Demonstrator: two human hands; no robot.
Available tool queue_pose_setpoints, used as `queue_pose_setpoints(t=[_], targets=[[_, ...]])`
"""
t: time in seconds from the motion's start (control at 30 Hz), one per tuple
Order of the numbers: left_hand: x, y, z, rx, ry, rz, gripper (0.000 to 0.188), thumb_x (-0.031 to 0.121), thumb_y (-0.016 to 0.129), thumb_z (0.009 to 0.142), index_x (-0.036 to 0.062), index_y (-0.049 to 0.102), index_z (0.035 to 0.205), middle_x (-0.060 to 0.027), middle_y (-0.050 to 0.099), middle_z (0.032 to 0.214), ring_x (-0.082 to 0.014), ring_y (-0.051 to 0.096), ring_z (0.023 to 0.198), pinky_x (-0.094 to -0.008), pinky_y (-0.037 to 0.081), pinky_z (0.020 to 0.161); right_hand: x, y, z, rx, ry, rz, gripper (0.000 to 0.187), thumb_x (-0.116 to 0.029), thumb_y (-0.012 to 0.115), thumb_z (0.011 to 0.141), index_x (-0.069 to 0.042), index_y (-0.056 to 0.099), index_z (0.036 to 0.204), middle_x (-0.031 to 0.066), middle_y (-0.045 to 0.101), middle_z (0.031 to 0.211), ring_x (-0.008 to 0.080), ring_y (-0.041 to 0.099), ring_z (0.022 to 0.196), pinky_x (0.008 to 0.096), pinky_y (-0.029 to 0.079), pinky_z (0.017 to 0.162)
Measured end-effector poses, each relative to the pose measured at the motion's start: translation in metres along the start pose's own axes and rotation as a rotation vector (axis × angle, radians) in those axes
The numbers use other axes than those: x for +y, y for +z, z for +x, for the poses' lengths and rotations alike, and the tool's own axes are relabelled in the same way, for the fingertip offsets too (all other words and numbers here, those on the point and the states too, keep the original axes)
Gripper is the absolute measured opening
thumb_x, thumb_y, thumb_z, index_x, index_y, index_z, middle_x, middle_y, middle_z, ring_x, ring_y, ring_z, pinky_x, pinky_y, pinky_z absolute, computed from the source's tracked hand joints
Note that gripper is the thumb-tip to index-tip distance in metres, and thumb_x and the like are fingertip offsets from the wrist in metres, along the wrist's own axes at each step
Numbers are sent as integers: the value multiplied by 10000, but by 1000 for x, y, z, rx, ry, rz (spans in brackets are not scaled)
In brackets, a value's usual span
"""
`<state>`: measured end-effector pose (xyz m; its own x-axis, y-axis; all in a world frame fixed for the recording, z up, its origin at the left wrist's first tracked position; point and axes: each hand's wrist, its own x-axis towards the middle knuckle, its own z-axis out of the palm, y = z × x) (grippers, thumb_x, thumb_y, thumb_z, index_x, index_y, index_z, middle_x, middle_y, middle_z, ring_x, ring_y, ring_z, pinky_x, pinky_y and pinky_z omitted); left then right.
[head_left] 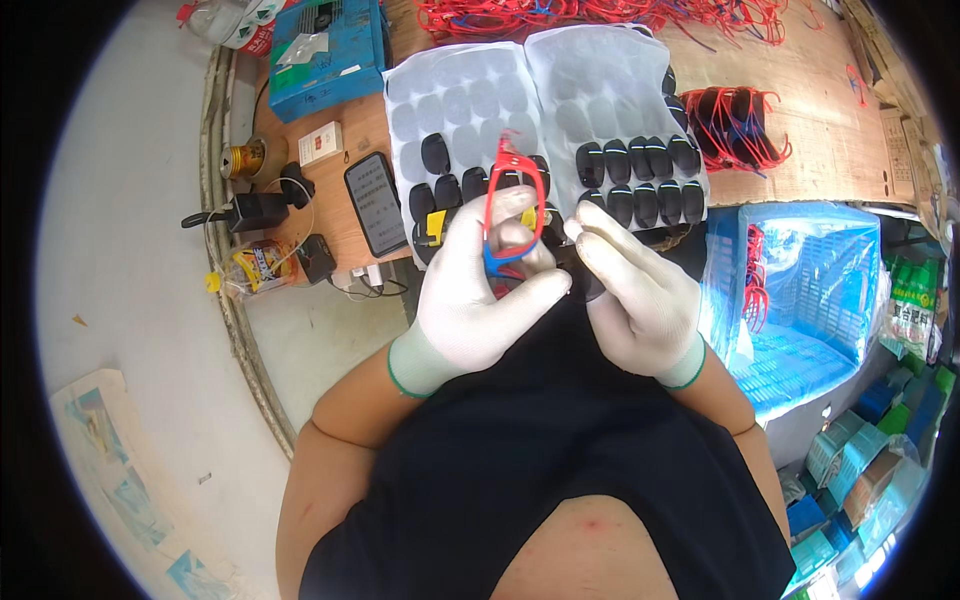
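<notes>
1. Wooden workbench point(800, 110) fills the upper part of the frame, with a grey floor at the left and a blue plastic crate point(810, 290) at the right.
2. At the centre, the left hand point(480, 290) in a white knit glove is closed around a red glasses frame point(515, 195), which stands upright above the fingers.
3. The right hand point(635, 295), also gloved, has its fingers curled and pinches something dark and small just beside the frame; I cannot tell exactly what it is, probably a lens.
4. Behind the hands, two white moulded trays point(560, 70) with round pockets hold glossy dark lenses point(640, 160) in rows.
5. Risk, in my judgement: the frame is thin, hard plastic, so too much pressing may bend or crack it.
6. The knit gloves look soft and slippery on smooth plastic, so the small dark piece may slip and fall on the lap.
7. A phone point(375, 203) lies at the upper left, and red frames point(600, 15) are piled at the top.
</notes>
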<state>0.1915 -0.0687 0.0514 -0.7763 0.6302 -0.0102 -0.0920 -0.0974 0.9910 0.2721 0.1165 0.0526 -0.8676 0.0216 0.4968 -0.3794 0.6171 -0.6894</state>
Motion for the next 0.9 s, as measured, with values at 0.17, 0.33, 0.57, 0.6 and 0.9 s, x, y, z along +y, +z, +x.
queue_pose_setpoints(t=[0.17,0.33,0.57,0.6,0.9], targets=[[14,-12,0,-79,-60,209,632,-13,748,855,-7,415,1393,-89,657,1024,-141,654,874,-314,535,809,-3,10,-3,-17,87,90,677,115,613,688,54,548,1359,299,544,1396,386,680,1096,356,568,865],[10,-16,-4,-74,157,339,652,-19,756,840,-3,419,1397,-125,679,1019,-172,688,894,-323,548,827,0,4,-7,24,307,494,589,68,658,790,52,528,1364,195,625,1167,209,665,933,293,542,807],[7,-10,-8,-208,234,584,306,121,648,966,-28,504,1192,-150,692,926,-282,701,774,-370,556,686,-10,0,5,68,185,282,275,75,711,818,0,688,1082,115,704,899,145,673,770,301,530,683],[6,-11,-9,-215,263,587,287,127,651,966,-24,516,1169,-146,691,898,-295,693,739,-376,550,659,-11,0,6,87,200,343,272,72,711,820,1,682,1082,110,690,885,153,668,762,305,527,681],[20,-18,2,-509,226,375,121,100,709,916,28,648,992,-91,692,781,-281,674,628,-357,535,574,-1,-5,-4,-190,741,1122,170,-166,649,958,-6,683,911,23,635,729,76,550,686,254,434,641]])
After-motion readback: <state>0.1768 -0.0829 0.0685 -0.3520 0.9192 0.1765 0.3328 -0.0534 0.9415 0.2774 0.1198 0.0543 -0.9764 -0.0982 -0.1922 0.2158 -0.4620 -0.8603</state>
